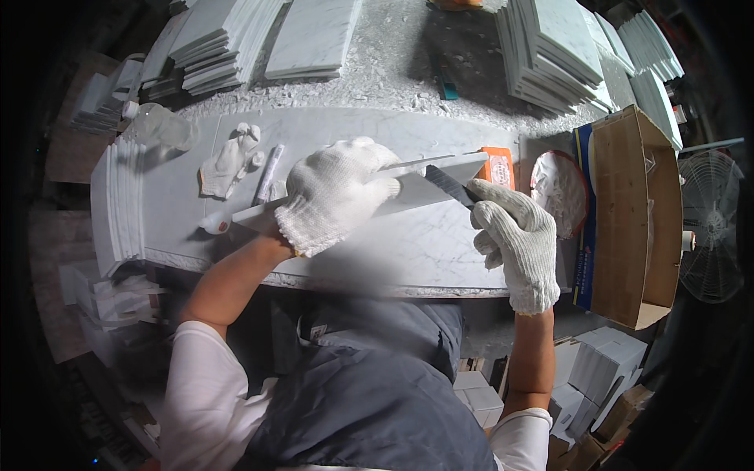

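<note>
My left hand [342, 192], in a white knit glove, grips a long, thin white marble tile [428, 191] and holds it tilted above the worktable. In a matching glove, my right hand [514, 239] is closed round a dark, flat file [449, 187]. The file's far end meets or lies very close to the tile's upper edge, right of my left hand. Behind the tile's right end stands an orange box [498, 167]. Part of the tile is hidden under my left glove.
A spare glove [229, 162], a marker-like tube [270, 173] and a small white bottle [215, 223] lie left. Marble tile stacks [224, 43] [550, 51] stand at the back. On the right are a bowl of white paste [558, 192], an open cardboard box [628, 220] and a fan [711, 224].
</note>
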Available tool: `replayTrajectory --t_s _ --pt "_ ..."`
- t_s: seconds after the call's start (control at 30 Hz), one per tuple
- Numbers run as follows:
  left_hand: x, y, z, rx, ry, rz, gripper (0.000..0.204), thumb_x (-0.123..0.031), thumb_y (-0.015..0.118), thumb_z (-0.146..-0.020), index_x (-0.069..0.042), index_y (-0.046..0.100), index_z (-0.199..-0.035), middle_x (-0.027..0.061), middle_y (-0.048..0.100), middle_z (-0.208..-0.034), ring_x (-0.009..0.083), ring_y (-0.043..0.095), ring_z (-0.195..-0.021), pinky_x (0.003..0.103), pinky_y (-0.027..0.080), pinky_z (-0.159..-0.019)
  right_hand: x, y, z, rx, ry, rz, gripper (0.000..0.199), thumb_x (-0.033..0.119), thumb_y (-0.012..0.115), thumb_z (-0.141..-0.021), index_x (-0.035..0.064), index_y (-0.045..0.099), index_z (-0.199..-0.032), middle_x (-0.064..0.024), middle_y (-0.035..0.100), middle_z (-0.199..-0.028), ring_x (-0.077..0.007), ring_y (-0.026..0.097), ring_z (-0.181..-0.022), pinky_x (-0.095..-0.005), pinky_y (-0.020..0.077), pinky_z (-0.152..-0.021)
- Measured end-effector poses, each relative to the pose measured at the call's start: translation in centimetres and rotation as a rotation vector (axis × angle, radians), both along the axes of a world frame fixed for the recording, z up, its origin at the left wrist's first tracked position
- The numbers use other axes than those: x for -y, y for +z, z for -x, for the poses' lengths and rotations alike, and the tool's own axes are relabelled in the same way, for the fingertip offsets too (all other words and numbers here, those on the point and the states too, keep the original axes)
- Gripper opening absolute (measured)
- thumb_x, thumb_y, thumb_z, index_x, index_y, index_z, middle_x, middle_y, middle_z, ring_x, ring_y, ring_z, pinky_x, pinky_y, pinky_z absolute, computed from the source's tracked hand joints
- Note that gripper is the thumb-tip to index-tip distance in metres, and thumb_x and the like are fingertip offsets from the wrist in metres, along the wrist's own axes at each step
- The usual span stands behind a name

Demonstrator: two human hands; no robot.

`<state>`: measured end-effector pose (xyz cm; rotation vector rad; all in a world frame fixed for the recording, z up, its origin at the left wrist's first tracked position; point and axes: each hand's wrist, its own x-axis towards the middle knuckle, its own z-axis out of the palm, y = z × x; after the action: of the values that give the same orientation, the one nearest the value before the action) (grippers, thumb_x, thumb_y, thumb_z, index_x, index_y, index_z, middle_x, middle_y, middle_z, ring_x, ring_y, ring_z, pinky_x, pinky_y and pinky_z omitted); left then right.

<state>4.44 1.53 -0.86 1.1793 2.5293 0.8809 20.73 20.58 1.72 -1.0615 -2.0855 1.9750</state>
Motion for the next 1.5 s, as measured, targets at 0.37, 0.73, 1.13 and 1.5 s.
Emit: replayTrajectory --t_s 0.37,0.73,1.13,1.5 --pt "0.2 -0.1 -0.5 -0.032 -0.01 0.048 0.028 -0.022 0.077 -0.088 -0.013 0.077 -0.114 0.0105 0.072 -0.107 0.0321 0.07 -0.097 0.041 0.056 -0.084 2.0 0.5 1.0 0.0 0.027 -0.092 0.033 0.018 0.07 -0.098 0.0011 0.073 -0.127 -0.0015 0.066 -0.077 -0.0032 0.056 -0.055 -0.0182 0.0451 -0.045" --pt "0.3 -0.5 -0.5 -0.096 -0.03 0.019 0.027 -0.021 0.075 -0.088 -0.013 0.076 -0.114 0.0113 0.072 -0.107 0.0331 0.07 -0.097 0.042 0.057 -0.084 2.1 2.3 2.0 0.027 0.071 -0.086 0.029 0.017 0.066 -0.099 0.0018 0.075 -0.122 0.0011 0.06 -0.069 -0.002 0.049 -0.051 -0.0191 0.0395 -0.043" --pt "0.1 0.0 -0.6 -0.079 -0.029 0.02 0.027 -0.022 0.078 -0.085 -0.01 0.077 -0.109 0.0127 0.072 -0.102 0.0332 0.07 -0.095 0.041 0.055 -0.084 -2.3 1.0 -2.3 -0.084 -0.04 -0.172 0.044 0.024 0.07 -0.098 -0.0005 0.068 -0.135 -0.0043 0.072 -0.09 -0.0054 0.057 -0.061 -0.0198 0.0463 -0.053" --pt "0.0 -0.4 -0.8 -0.122 -0.017 -0.031 0.03 -0.018 0.082 -0.08 -0.005 0.077 -0.107 0.014 0.072 -0.094 0.0301 0.07 -0.087 0.038 0.053 -0.08 -11.3 -9.2 -11.5 0.102 -0.374 -0.524 0.027 0.014 0.071 -0.098 0.006 0.076 -0.123 -0.0034 0.076 -0.101 -0.0113 0.069 -0.085 -0.0261 0.0549 -0.076"
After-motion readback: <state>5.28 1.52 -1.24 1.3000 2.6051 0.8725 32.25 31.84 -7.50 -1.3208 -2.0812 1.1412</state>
